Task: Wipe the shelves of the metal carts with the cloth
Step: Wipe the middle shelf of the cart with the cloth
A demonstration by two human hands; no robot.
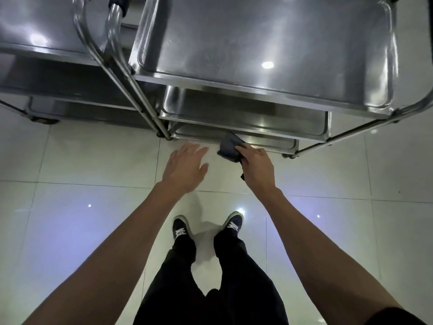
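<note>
A person is standing on a pale tiled floor [82,160] before two stainless-steel carts, looking straight down past dark trousers and dark lace-up shoes [180,227]. The right hand [256,165] is gripping a dark grey cloth [229,147], fingers curled round its bunched middle, and is holding it at the near edge of the bottom shelf [269,143] of the right-hand cart [257,43]; whether the cloth is actually touching the metal cannot be told from this angle. The left hand [185,165] is hovering just beside it over the floor, fingers straight and spread, holding nothing.

The cart's three shelves are showing stepped one below the other: the wide top tray, the middle shelf [246,116] and the narrow visible strip of the lowest one. A second cart [35,31] is standing against the first on the left, their tubular frames [121,73] almost touching.

The cloth is looking soft, light and limp, with a loose end hanging below the gripping hand; it will likely fold and drag, so bunching it in the palm, as now, should be giving the firmest wipe. The shelves are looking hard, smooth and glossy, with raised rims that may be trapping dirt in the corners. The carts are on castors and could be rolling under pressure, so the free hand may be needed on the frame.

No brand, label or readable writing is showing anywhere.
</note>
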